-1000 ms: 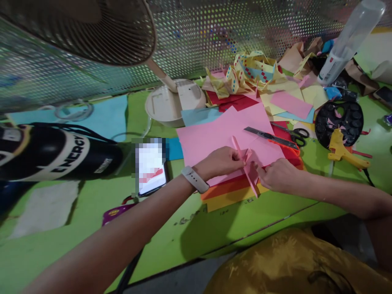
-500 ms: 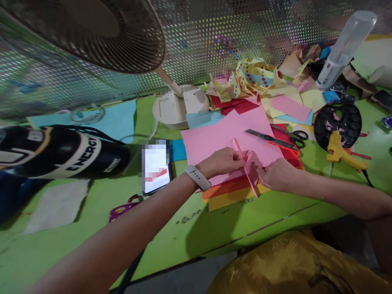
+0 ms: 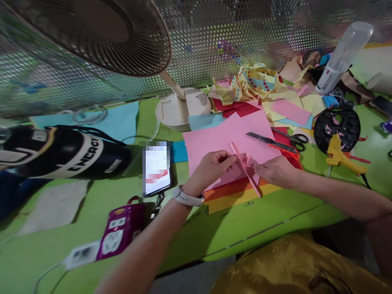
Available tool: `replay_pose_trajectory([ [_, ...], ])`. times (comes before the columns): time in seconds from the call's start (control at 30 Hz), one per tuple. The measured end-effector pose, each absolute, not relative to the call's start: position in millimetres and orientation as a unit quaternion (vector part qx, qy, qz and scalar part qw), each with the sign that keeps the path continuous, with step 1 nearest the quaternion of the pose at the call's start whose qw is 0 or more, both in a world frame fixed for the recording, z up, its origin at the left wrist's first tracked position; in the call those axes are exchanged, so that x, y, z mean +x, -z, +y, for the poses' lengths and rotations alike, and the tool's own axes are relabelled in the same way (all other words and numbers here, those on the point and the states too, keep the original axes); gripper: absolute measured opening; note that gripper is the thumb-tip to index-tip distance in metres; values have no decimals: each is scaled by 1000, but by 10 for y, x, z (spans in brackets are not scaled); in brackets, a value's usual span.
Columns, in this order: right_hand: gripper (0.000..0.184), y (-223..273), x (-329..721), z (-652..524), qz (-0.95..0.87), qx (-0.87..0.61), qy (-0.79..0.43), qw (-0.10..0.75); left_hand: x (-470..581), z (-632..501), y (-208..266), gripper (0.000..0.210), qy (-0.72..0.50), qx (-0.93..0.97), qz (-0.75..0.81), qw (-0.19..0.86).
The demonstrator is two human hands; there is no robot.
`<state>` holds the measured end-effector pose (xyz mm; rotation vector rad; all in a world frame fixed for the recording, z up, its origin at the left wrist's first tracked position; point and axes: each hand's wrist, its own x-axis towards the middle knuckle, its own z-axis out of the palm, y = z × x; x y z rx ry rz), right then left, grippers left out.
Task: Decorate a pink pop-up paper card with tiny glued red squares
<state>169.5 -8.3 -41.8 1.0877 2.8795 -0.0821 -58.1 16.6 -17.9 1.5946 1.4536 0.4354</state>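
My right hand [image 3: 277,171] is closed, its thumb and forefinger pinching the right side of a folded pink paper piece [image 3: 249,177]. This piece has a long flat strip that stands tilted, with small folded flaps on its right. On the left, my left hand [image 3: 212,169], with a pale watch band on the wrist, has curled fingers, and its thumb and forefinger meet at the strip's left edge. Beneath both hands lie pink paper sheets [image 3: 208,143] over orange and yellow sheets [image 3: 223,201]. A utility knife [image 3: 272,143] rests on the pink sheets just beyond my right hand.
Scissors [image 3: 297,141], a yellow glue gun [image 3: 339,155] and a black palette [image 3: 337,126] lie to the right. A phone [image 3: 156,167], purple power bank [image 3: 119,228] and black bottle [image 3: 82,153] lie left. A fan [image 3: 180,108] and yellow paper crown [image 3: 257,79] stand behind.
My left hand has drawn back a little leftward and lower, uncovering more of the pink strip and the power bank. The strip has turned slightly; my right hand stays at its side.
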Motion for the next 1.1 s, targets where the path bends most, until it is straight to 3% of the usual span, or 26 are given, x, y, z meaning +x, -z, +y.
replay_pose_trajectory([
  [0.4, 25, 624, 1726, -46, 937, 311, -77, -135, -494, -68, 276, 33, -227, 638, 587, 444],
  [0.6, 22, 556, 1739, -76, 923, 308, -100, -207, -433, -107, 345, 40, -281, 521, 559, 580],
  [0.9, 23, 555, 1738, -39, 933, 321, -71, -143, -503, -99, 381, 36, -261, 536, 580, 555],
  [1.1, 26, 503, 1751, -75, 926, 314, -97, -186, -464, -112, 350, 44, -309, 531, 580, 535],
])
